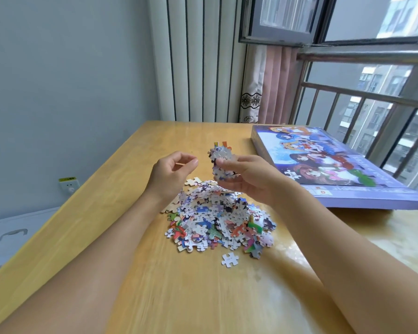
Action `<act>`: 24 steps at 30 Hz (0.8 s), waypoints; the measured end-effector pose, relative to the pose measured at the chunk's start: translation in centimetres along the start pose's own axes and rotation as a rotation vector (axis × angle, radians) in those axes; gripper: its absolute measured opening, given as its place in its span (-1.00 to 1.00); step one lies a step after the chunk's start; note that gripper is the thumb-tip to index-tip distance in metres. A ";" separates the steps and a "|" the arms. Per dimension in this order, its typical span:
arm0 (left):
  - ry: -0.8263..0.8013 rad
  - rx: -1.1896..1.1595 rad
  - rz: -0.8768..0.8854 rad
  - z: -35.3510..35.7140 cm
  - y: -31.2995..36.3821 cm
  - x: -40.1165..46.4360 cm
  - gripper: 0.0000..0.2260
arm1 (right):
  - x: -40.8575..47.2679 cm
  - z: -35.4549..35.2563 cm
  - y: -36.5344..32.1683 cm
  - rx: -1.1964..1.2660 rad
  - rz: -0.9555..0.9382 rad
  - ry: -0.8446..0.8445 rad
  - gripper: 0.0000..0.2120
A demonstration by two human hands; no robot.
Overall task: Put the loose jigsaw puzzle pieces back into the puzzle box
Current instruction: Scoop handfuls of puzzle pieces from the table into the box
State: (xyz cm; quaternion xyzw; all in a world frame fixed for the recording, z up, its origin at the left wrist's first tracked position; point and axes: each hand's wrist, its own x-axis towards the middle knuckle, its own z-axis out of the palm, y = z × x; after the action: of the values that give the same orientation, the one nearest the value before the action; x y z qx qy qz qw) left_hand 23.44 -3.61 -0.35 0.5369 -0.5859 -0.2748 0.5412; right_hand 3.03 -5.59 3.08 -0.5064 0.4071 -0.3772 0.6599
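Observation:
A heap of loose jigsaw pieces lies in the middle of the wooden table. One single piece rests apart, just in front of the heap. My right hand is raised above the heap and grips a clump of joined pieces. My left hand hovers to the left of that clump, fingers curled with thumb and forefinger nearly touching, nothing visible in it. The purple puzzle box, with a cartoon picture on its lid, lies closed at the right of the table.
A window with a metal railing runs along the right side behind the box. Curtains hang in the far corner. A wall socket sits low on the left wall, with a white cabinet below the table's left edge.

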 end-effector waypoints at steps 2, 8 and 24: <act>-0.096 -0.103 -0.005 0.7 1.2 -0.5 -0.81 | -0.7 -0.2 0.1 0.048 0.062 -0.041 -0.70; -0.140 -0.216 -0.033 2.9 2.1 -1.7 -0.78 | -0.9 -0.4 1.2 0.163 0.091 -0.115 -0.63; 0.004 -0.194 0.004 5.3 3.4 -1.8 -0.85 | -4.2 -1.2 -0.7 0.306 0.031 0.019 -0.76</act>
State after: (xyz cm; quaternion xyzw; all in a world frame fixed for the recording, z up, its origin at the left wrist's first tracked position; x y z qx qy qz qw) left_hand 17.09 -2.38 0.70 0.4816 -0.5564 -0.3280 0.5924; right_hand 0.23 -2.34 4.18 -0.3901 0.3591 -0.4293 0.7312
